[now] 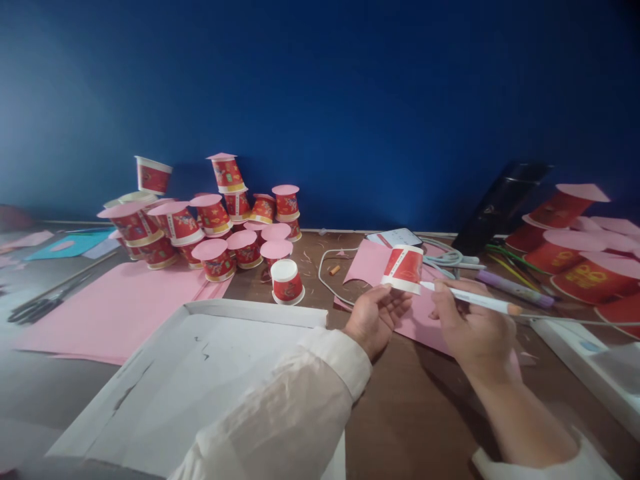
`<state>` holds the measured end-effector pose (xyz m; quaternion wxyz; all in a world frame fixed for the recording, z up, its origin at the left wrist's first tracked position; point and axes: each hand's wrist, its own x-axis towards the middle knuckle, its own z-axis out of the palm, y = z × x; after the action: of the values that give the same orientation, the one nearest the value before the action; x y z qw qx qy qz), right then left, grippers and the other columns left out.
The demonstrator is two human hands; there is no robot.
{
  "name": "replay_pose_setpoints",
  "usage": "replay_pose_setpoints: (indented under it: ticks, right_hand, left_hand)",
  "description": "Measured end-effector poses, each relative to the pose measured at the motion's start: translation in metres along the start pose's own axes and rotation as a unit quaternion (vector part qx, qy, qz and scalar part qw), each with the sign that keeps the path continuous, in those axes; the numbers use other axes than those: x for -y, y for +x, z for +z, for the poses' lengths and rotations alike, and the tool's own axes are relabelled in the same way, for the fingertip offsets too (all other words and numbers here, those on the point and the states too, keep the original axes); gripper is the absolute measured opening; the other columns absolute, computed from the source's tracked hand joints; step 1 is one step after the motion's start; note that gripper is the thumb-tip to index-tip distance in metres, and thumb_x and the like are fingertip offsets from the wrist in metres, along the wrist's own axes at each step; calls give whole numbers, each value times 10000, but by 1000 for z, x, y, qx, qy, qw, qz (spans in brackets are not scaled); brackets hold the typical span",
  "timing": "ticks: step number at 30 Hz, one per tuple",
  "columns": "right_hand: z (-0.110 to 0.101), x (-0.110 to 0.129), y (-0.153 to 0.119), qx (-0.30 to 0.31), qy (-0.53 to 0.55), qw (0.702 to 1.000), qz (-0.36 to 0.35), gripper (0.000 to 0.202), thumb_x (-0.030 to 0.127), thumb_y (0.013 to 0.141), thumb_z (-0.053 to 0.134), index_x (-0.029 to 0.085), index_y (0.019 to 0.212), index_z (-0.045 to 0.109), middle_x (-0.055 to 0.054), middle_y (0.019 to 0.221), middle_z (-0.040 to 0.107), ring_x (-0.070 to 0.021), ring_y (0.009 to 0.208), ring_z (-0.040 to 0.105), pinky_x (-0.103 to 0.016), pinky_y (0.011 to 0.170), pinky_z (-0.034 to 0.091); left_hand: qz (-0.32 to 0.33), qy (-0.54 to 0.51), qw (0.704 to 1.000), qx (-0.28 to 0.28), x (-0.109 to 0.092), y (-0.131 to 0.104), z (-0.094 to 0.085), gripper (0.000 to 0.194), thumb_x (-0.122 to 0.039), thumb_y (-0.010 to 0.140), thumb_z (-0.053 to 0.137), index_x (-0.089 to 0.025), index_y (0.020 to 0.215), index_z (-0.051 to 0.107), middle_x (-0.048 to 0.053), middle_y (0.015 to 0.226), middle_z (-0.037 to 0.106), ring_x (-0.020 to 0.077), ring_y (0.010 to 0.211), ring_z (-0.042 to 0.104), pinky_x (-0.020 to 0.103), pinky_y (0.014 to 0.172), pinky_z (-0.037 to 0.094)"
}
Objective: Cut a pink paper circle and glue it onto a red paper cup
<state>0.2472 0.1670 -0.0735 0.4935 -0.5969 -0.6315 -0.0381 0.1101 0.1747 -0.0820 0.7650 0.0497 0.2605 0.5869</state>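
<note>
My left hand (379, 317) has its fingers under and around the lower rim of a red and white paper cup (404, 267), which is held a little tilted above the pink paper. In my right hand (473, 333) is a white marker pen (480, 298) with an orange-brown end. The pen's tip points left and meets the cup near its lower right rim; whether it touches cannot be made out. Beneath both hands lies pink paper (425, 323) on the brown table. A single red paper cup with a white top (288, 283) stands to the left.
Stacked red cups with pink paper discs (210, 257) fill the back left, and more stacked cups (583, 263) stand at the right. A white box lid (165, 380), pink sheets (100, 313), scissors (43, 308), a phone (395, 237), a cable (323, 267) and a purple marker (515, 288) lie around.
</note>
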Motion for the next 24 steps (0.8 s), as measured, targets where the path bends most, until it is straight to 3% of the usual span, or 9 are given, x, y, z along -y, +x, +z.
replay_pose_setpoints:
  ticks: [24]
  right_hand:
    - [-1, 0, 1, 14, 0, 1000, 1, 371, 519, 876, 529, 193, 868, 706, -33, 594, 673, -203, 585, 647, -301, 594, 459]
  left_hand:
    - [0, -6, 1000, -9, -1, 2, 0, 151, -100, 860, 521, -74, 797, 655, 97, 702, 676, 143, 663, 662, 249, 716, 556]
